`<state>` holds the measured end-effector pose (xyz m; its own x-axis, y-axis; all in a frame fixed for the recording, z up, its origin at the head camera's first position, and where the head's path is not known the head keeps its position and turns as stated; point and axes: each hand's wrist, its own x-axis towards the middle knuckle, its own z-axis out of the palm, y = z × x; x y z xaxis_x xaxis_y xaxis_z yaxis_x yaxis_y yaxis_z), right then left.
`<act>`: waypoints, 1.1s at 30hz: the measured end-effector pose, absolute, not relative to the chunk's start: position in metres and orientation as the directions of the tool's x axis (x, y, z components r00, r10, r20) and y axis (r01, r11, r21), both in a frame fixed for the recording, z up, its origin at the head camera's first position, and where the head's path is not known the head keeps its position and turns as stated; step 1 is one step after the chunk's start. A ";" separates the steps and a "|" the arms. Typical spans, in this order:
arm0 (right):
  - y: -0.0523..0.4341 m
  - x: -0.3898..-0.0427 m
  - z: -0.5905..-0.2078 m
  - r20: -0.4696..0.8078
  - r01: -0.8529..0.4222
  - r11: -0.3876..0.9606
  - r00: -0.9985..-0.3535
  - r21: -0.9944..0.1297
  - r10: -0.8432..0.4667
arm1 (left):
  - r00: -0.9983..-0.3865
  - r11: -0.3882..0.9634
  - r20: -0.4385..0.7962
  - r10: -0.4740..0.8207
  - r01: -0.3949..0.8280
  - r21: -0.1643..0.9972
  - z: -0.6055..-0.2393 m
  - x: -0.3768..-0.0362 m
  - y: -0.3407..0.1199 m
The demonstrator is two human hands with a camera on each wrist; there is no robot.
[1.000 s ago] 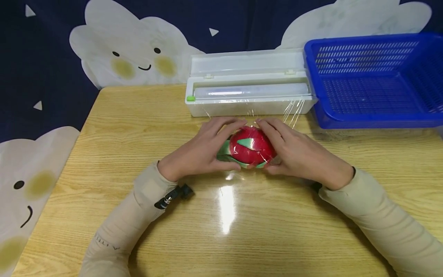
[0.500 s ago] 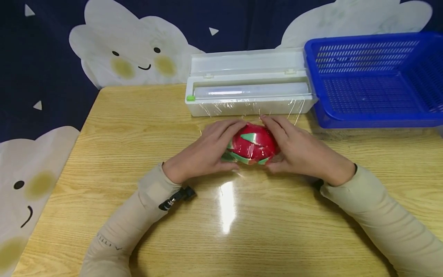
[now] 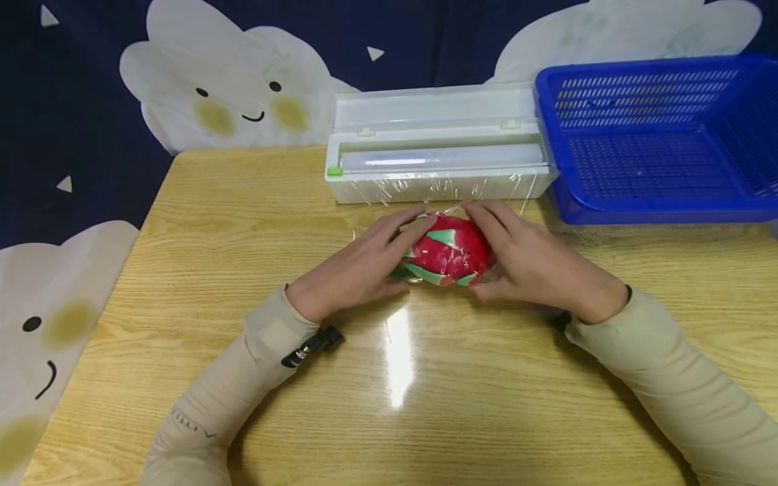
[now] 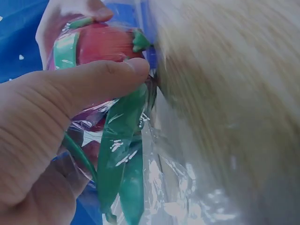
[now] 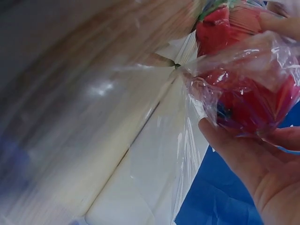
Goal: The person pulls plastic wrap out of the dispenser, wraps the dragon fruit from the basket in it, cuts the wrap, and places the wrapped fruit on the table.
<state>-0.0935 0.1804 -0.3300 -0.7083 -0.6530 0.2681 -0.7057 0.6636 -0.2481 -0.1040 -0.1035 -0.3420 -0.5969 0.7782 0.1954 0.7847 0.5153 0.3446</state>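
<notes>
A red dragon fruit (image 3: 448, 254) with green scales lies on the wooden table (image 3: 243, 223), covered in clear cling film (image 3: 437, 196) that still runs back to the white dispenser (image 3: 434, 165). My left hand (image 3: 371, 260) grips its left side, thumb underneath and fingers over the top. My right hand (image 3: 523, 260) grips the right side the same way. In the left wrist view my thumb (image 4: 89, 86) presses film against the fruit (image 4: 101, 44). The right wrist view shows the wrapped fruit (image 5: 243, 89) and film (image 5: 173, 154) stretched toward the table.
A blue plastic basket (image 3: 656, 135) stands at the back right, touching the dispenser's end. The table's left half and front show bare wood. A dark cloth with white cloud faces (image 3: 219, 101) hangs behind and to the left.
Both hands have rolled the fruit slightly away from me, toward the dispenser, drawing the film tighter over it. The grip has stayed the same.
</notes>
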 end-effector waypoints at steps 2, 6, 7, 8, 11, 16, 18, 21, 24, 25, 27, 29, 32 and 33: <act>0.181 -0.093 -0.330 0.269 -0.705 0.664 -0.709 -0.249 -0.652 | -0.596 0.522 0.189 0.780 0.787 0.329 -0.342 -0.104 -0.103; 0.181 -0.093 -0.330 0.265 -0.699 0.667 -0.715 -0.258 -0.647 | -0.596 0.532 0.184 0.782 0.791 0.302 -0.343 -0.105 -0.102; 0.181 -0.093 -0.330 0.265 -0.699 0.666 -0.715 -0.260 -0.647 | -0.597 0.537 0.179 0.782 0.791 0.292 -0.343 -0.104 -0.102; 0.181 -0.094 -0.330 0.266 -0.700 0.665 -0.714 -0.262 -0.647 | -0.599 0.543 0.175 0.781 0.790 0.283 -0.343 -0.104 -0.102; 0.181 -0.094 -0.332 0.271 -0.701 0.664 -0.713 -0.260 -0.647 | -0.605 0.559 0.164 0.779 0.789 0.255 -0.343 -0.103 -0.102; 0.182 -0.096 -0.333 0.275 -0.703 0.666 -0.711 -0.249 -0.647 | -0.608 0.569 0.156 0.778 0.788 0.234 -0.343 -0.102 -0.102; 0.181 -0.096 -0.333 0.279 -0.705 0.668 -0.709 -0.238 -0.648 | -0.609 0.572 0.154 0.778 0.788 0.228 -0.344 -0.102 -0.102; 0.181 -0.097 -0.332 0.274 -0.702 0.675 -0.711 -0.226 -0.647 | -0.609 0.575 0.155 0.778 0.789 0.217 -0.344 -0.102 -0.100; 0.181 -0.096 -0.330 0.247 -0.693 0.681 -0.721 -0.239 -0.647 | -0.610 0.577 0.153 0.777 0.788 0.213 -0.343 -0.102 -0.099; 0.182 -0.095 -0.330 0.239 -0.690 0.681 -0.724 -0.246 -0.647 | -0.610 0.577 0.152 0.777 0.788 0.214 -0.343 -0.101 -0.099; 0.182 -0.095 -0.330 0.234 -0.690 0.677 -0.724 -0.256 -0.649 | -0.613 0.577 0.148 0.776 0.785 0.225 -0.342 -0.101 -0.098; 0.181 -0.095 -0.330 0.247 -0.696 0.670 -0.718 -0.258 -0.651 | -0.618 0.576 0.145 0.773 0.779 0.248 -0.341 -0.101 -0.098; 0.181 -0.095 -0.331 0.274 -0.708 0.660 -0.706 -0.251 -0.653 | -0.624 0.575 0.139 0.769 0.770 0.278 -0.341 -0.101 -0.098; 0.181 -0.095 -0.331 0.281 -0.712 0.656 -0.702 -0.251 -0.654 | -0.625 0.574 0.138 0.768 0.768 0.285 -0.341 -0.101 -0.098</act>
